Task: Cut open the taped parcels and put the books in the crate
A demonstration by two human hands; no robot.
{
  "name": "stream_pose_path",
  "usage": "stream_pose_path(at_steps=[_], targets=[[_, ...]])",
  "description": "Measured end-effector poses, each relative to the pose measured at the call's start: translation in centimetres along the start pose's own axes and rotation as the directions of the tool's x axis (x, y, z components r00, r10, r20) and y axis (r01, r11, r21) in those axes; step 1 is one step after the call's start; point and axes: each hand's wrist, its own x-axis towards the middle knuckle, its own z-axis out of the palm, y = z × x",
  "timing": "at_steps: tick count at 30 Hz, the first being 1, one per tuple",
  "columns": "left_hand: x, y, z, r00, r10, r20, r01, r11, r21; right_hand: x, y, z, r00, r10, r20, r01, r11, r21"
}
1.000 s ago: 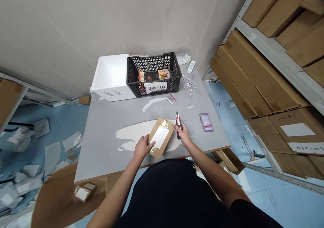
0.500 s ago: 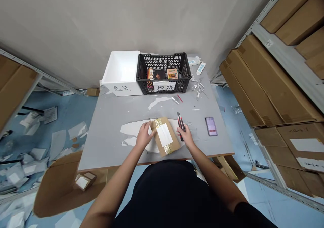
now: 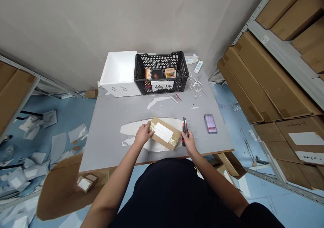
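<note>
1. Seen from the person's head, looking down: a grey table point(image 3: 106, 130) stands against a plain wall point(image 3: 152, 15). The person wears a dark top point(image 3: 182, 194).
2. The left hand point(image 3: 143, 133) is closed on the left end of a small brown box point(image 3: 165, 133), its thumb on the upper face.
3. The box is near the table's front edge, between the two hands, over a pale patch point(image 3: 131, 127) on the surface. It sits at a slant, its right end nearer the person. A white label point(image 3: 162, 130) covers its middle; shiny yellowish tape shows at both ends. Whether it rests flat or is slightly raised, I cannot tell.
4. The right hand point(image 3: 189, 143) is wrapped around a red and black knife point(image 3: 185, 129), whose tip points toward the wall. Its fingers are right by the box's right end; whether they touch it is unclear.
5. Further right lies a phone point(image 3: 210, 123), its screen blurred out.
6. At the back, a white foam bin point(image 3: 134, 89) stands just left of a black crate point(image 3: 181, 81). Books point(image 3: 157, 74) lie in the crate, and a handwritten sign point(image 3: 162, 86) hangs on its front. Right of the crate are a white cable point(image 3: 196, 86) and power strips point(image 3: 198, 66).
7. To the right, large cartons point(image 3: 263, 83) fill a shelf point(image 3: 280, 51). Lower left, papers and bags point(image 3: 27, 170) litter the blue floor, beside a big open carton point(image 3: 58, 194).
</note>
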Motion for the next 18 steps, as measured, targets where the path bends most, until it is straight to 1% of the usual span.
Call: stream_pose_path(at_steps=[3,6,7,9,11,12,13,14,16,18], targets=[[-2.7,0.1,0.7,0.996,-0.088,0.015,0.088,0.996,0.016,3.0,-1.6,-0.1,0.994,-0.103,-0.047,0.104,0.995,0.007],[-5.0,0.5,1.7,0.988,-0.147,0.045,0.147,0.989,-0.002,5.1,-2.5,-0.1,0.995,-0.091,0.050,0.090,0.996,0.020],[-5.5,0.6,2.0,0.987,-0.156,0.038,0.156,0.988,-0.002,5.5,-2.7,-0.2,0.994,-0.080,0.081,0.077,0.996,0.038],[-6.1,0.8,2.4,0.990,-0.138,-0.029,0.139,0.990,0.026,5.9,-2.9,-0.4,0.990,-0.067,0.122,0.057,0.995,0.076],[-6.0,0.9,2.6,0.991,-0.041,-0.127,0.053,0.995,0.089,5.6,-2.9,-1.0,0.990,-0.056,0.127,0.045,0.995,0.088],[-5.7,1.0,2.6,0.987,0.035,-0.158,-0.016,0.992,0.123,5.3,-2.8,-1.4,0.991,-0.048,0.122,0.039,0.996,0.079],[-5.4,1.1,2.6,0.979,0.118,-0.165,-0.093,0.984,0.152,4.8,-2.6,-2.0,0.993,-0.040,0.114,0.033,0.997,0.065],[-4.9,1.3,2.6,0.968,0.198,-0.152,-0.171,0.970,0.171,4.3,-2.4,-2.5,0.994,-0.031,0.103,0.026,0.999,0.047],[-3.9,1.6,2.7,0.940,0.329,-0.088,-0.309,0.933,0.185,3.2,-1.8,-3.8,0.996,-0.013,0.093,0.013,1.000,0.009],[-3.0,2.1,2.8,0.909,0.416,-0.016,-0.407,0.894,0.186,2.2,-1.1,-5.2,0.994,0.007,0.107,-0.004,0.999,-0.036]])
